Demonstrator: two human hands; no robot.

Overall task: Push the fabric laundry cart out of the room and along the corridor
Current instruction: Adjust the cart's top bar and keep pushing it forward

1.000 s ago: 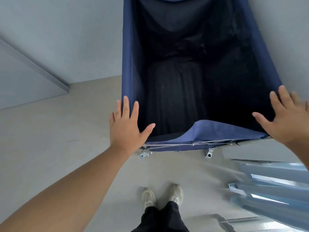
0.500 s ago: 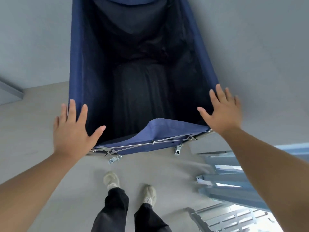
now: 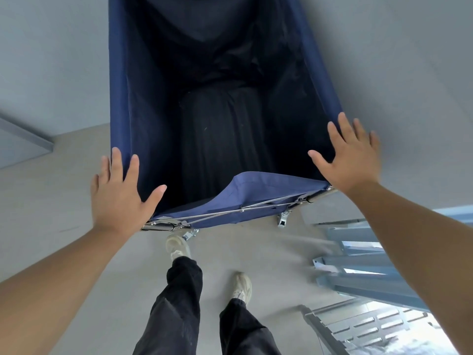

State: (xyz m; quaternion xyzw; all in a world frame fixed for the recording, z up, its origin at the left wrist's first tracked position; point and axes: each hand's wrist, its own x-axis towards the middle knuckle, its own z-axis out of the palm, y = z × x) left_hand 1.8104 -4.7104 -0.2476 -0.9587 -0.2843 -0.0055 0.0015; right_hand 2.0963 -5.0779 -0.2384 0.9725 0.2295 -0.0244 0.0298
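Grey wall crowds the cart; left hand and right hand only press flat, fingers spread, so it may veer and scrape.

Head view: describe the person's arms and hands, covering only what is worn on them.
Nothing is worn on either. The left hand and right hand are bare, with no gloves, rings or watch in sight. The left forearm and right forearm are uncovered up to the frame's edge; no sleeve shows.
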